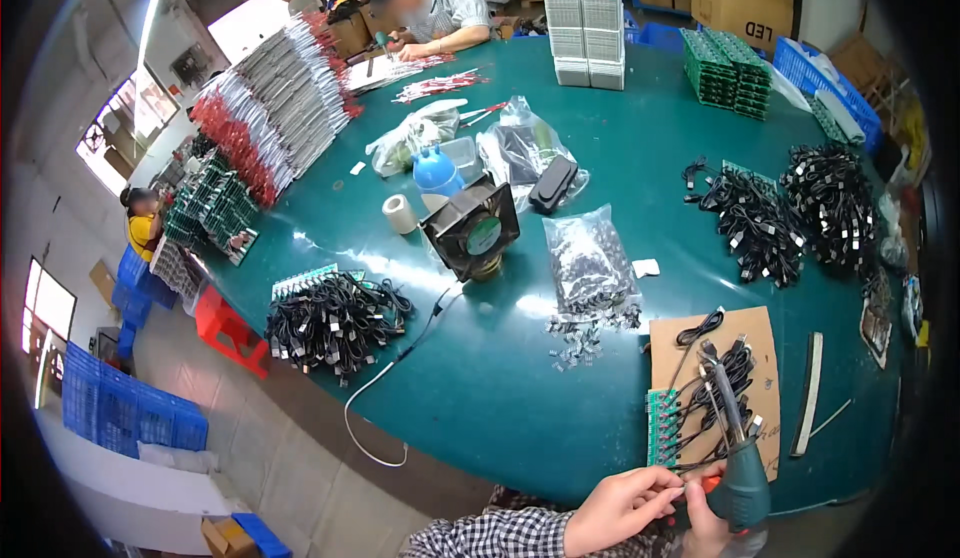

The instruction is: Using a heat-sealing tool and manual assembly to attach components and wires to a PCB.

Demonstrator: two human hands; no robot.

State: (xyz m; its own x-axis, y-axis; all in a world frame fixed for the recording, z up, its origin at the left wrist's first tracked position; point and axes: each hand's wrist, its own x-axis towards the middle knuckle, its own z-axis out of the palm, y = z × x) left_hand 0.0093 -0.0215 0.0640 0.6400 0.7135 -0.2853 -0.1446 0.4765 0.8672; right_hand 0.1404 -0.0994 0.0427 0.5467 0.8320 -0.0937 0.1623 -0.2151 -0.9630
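My right hand (pixel 706 526) is wrapped round a dark green pistol-shaped soldering gun (pixel 742 488), its long metal tip pointing up and away from me. Close beside it, my left hand (pixel 625 508) has thumb and forefinger pinched together near the right thumb. Whatever lies in that pinch is too small to make out. Just beyond my hands, a green circuit board panel (pixel 661 428) rests at the left edge of a brown cardboard sheet (pixel 763 358). Black USB cables (pixel 736 363) are heaped on the cardboard, some running to the panel, partly hidden behind the tip.
A bag of small metal parts (pixel 590 258) spills onto the green table (pixel 480 378). A black fan (pixel 472 226) stands mid-table. Cable piles (pixel 335 323) lie left and right. Far off, a co-worker (pixel 430 13) sits by white stacks. A narrow strip (pixel 806 395) lies right of the cardboard.
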